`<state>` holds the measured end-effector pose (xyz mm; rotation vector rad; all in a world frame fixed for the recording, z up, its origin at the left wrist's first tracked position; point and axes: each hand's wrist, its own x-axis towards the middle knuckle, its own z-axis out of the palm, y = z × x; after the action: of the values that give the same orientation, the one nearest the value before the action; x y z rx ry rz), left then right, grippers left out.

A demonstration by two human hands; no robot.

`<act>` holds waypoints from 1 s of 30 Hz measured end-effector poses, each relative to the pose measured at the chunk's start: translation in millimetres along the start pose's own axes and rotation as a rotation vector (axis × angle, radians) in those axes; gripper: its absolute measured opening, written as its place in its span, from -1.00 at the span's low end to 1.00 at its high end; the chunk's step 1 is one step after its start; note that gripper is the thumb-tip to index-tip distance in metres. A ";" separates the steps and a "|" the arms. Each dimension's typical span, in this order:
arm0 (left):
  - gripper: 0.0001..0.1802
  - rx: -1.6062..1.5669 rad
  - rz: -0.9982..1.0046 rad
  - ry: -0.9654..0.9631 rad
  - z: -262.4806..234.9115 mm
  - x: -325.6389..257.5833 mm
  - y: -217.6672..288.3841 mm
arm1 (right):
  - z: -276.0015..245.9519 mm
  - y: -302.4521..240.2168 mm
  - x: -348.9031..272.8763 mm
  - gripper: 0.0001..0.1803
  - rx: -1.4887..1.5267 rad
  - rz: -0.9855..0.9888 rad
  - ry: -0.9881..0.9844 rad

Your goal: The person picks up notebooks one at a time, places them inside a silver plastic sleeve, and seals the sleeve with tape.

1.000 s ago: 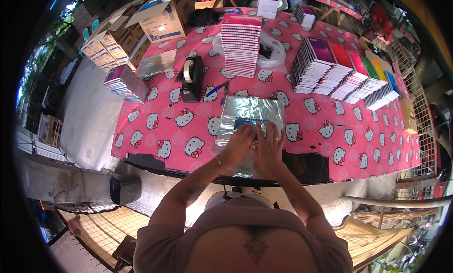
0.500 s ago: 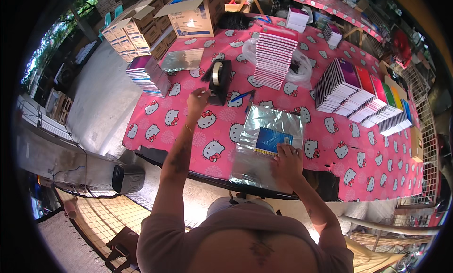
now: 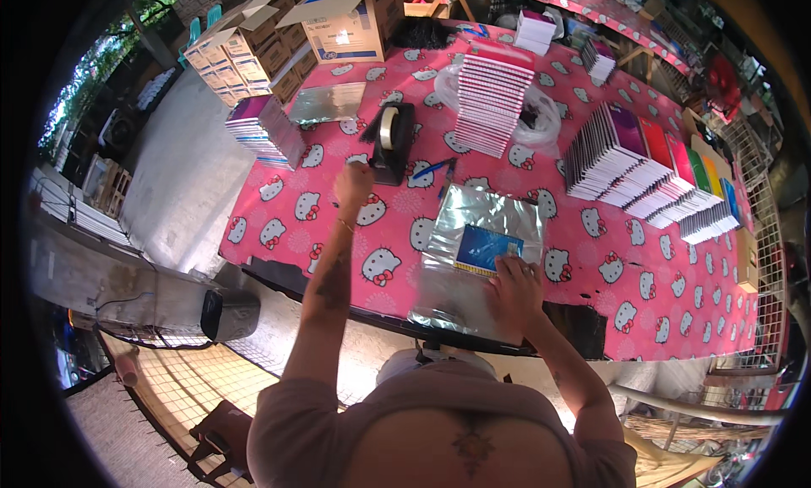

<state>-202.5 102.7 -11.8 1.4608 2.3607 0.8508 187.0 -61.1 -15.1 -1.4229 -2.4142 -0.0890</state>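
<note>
right hand, fingers loosely spread, rests on a blue rectangular spiral notebook, already atop a shiny plastic sheet, seemingly unfolded; left hand, fingers curled, contents unclear, near black tape dispenser.

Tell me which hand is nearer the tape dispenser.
Left. The left hand is close to the tape dispenser, at its near left; the right hand is farther off, on the blue notebook.

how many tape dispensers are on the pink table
1: the black tape dispenser, just beyond and to the right of the left hand. Others could be hidden behind the notebook stacks.
</note>
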 end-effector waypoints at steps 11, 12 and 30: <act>-0.67 -0.196 0.186 -0.538 40.2 -192.9 133.4 | 4.9 7.0 -0.2 -0.50 0.015 -0.072 0.013; -0.65 -0.052 0.218 -0.474 51.0 -198.7 133.5 | 8.0 7.2 -1.1 -0.50 0.026 -0.083 0.027; -0.55 -0.092 1.115 -0.049 16.4 -238.4 106.9 | -24.7 104.4 109.6 -0.24 0.973 0.246 -0.658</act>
<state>-3.0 -64.8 14.4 2.6972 1.2809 1.0552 234.5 77.3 30.9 -1.3060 -2.0854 1.5792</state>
